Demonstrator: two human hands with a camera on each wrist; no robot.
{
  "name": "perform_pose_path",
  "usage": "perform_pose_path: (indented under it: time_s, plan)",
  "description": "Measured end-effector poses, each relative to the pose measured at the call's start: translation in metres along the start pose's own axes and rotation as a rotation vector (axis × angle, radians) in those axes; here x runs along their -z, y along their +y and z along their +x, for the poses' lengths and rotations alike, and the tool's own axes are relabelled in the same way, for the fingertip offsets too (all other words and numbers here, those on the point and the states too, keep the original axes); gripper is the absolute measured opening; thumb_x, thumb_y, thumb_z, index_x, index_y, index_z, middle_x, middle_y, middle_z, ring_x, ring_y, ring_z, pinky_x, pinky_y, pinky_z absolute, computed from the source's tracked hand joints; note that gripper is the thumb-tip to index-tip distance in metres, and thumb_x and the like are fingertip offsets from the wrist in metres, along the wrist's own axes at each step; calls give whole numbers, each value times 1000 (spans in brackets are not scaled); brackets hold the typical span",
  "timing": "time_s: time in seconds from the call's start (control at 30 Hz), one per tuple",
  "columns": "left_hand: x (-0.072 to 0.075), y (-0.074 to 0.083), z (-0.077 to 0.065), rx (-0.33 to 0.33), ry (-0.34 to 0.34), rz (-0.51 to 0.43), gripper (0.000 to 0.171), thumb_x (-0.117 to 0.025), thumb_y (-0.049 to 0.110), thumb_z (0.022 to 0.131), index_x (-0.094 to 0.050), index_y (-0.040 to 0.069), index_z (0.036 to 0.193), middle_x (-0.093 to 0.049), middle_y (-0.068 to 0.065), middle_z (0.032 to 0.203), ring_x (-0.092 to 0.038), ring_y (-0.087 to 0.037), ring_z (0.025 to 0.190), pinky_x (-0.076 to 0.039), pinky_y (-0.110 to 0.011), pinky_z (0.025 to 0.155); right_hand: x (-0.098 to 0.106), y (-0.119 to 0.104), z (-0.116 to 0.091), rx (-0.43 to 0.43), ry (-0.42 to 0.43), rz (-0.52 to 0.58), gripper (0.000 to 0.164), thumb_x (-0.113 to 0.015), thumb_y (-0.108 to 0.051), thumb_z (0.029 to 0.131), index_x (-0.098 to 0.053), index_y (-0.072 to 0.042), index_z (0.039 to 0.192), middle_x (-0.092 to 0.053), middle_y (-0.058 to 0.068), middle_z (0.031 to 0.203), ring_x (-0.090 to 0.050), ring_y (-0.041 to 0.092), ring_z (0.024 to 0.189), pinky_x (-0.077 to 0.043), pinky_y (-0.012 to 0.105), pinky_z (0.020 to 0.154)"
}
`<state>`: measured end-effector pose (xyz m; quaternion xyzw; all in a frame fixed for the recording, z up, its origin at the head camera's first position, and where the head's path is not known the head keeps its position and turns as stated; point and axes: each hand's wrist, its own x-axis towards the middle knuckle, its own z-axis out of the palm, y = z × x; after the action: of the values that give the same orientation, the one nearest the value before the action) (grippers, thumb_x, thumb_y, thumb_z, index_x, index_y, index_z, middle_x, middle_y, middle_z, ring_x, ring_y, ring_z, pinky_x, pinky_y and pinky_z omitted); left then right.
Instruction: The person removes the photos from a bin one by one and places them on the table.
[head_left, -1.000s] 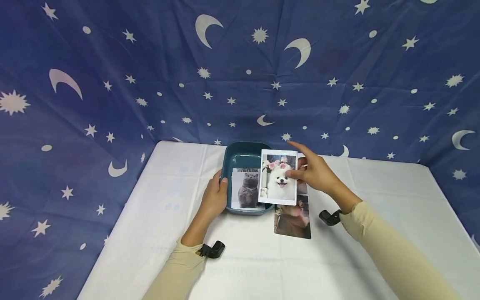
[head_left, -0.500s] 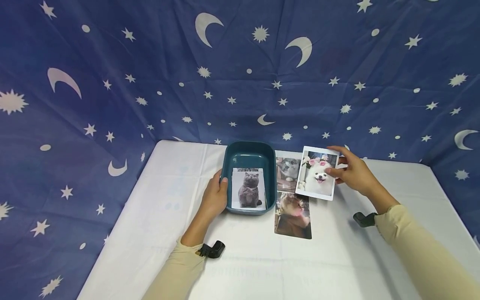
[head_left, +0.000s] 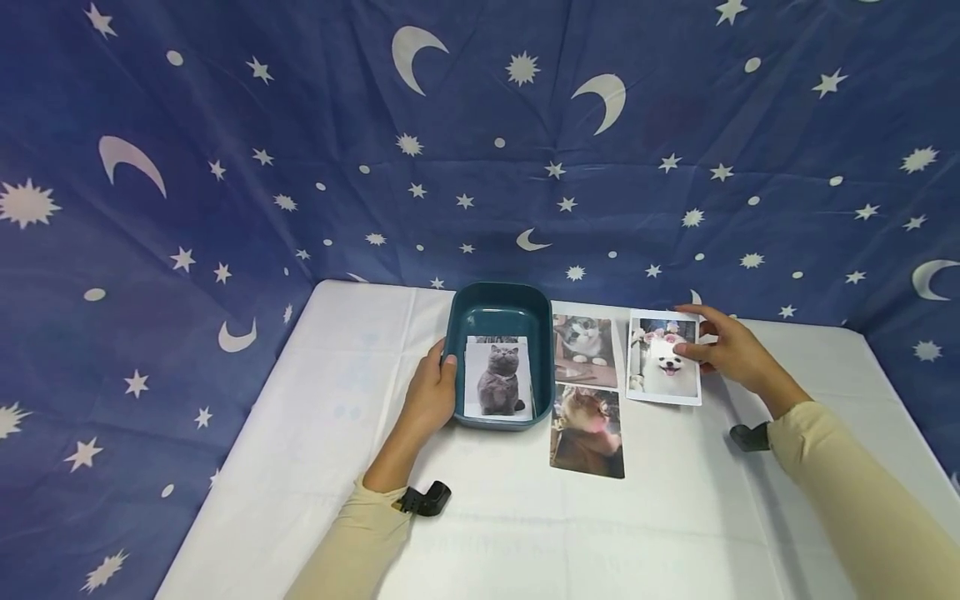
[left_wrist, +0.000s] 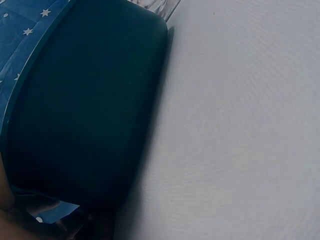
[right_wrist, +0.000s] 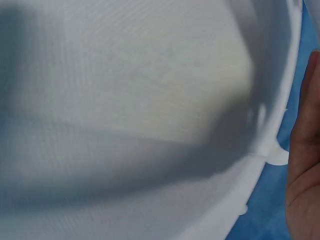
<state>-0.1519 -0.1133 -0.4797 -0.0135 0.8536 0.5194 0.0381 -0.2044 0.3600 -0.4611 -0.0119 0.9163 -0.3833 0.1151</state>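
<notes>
In the head view my left hand (head_left: 431, 392) grips the left wall of a dark teal plastic box (head_left: 454, 321), thumb at the rim. A photo card of a grey cat (head_left: 497, 379) lies in the box on top of at least one other card. My right hand (head_left: 723, 350) pinches the right edge of a white-bordered photo card of a white dog with flowers on its head (head_left: 663, 379). The left wrist view shows the box's outer wall (left_wrist: 90, 100) with fingers (left_wrist: 37, 220) around its near end. In the right wrist view only part of my right hand (right_wrist: 305, 165) shows.
Right of the box lie a photo card of a grey-and-white cat (head_left: 587, 343) and, just below it, a card of a brownish cat (head_left: 588, 433). A white cloth (head_left: 495, 533) covers the table. Behind hangs a blue curtain (head_left: 337, 125) with moons and stars.
My right hand has carried the dog card from over the box's right side to the right, then lower beside the cat cards, which it had partly covered. My left hand stays put.
</notes>
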Motion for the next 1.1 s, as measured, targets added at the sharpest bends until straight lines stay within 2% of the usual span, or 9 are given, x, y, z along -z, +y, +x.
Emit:
perform_pose_path:
  time_s: [0.2, 0.47, 0.83, 1.1]
  plan:
    - [-1, -2, 0, -1, -7, -2, 52, -37, 27, 112, -32, 6, 159, -50, -24, 147, -45, -39, 142, -34, -58, 117, -10, 5, 15, -29, -13, -89, 81, -79, -23, 91, -36, -20, 159, -51, 21, 115, -60, 25, 85, -58, 33, 65]
    - [2, -4, 0, 3, 4, 0, 52, -37, 27, 112, -33, 7, 159, -49, -24, 149, -43, -40, 143, -33, -59, 117, -19, 1, 30, 35, 22, -306, 74, -81, -33, 89, -45, -16, 152, -61, 18, 108, -59, 26, 80, -47, 36, 70]
    - [1, -2, 1, -12, 3, 1, 52, -38, 25, 111, -33, 6, 159, -51, -24, 146, -46, -40, 141, -35, -59, 116, -23, -4, 31, -51, 15, -345, 69, -82, -34, 88, -51, -12, 146, -59, 13, 98, -59, 19, 69, -45, 33, 64]
    - [0, -1, 0, -1, 3, 4, 52, -38, 26, 111, -33, 6, 159, -50, -24, 147, -45, -40, 142, -34, -59, 116, -21, -5, 30, -90, 26, -398, 74, -81, -42, 87, -49, -11, 147, -62, 17, 102, -58, 28, 83, -46, 40, 71]
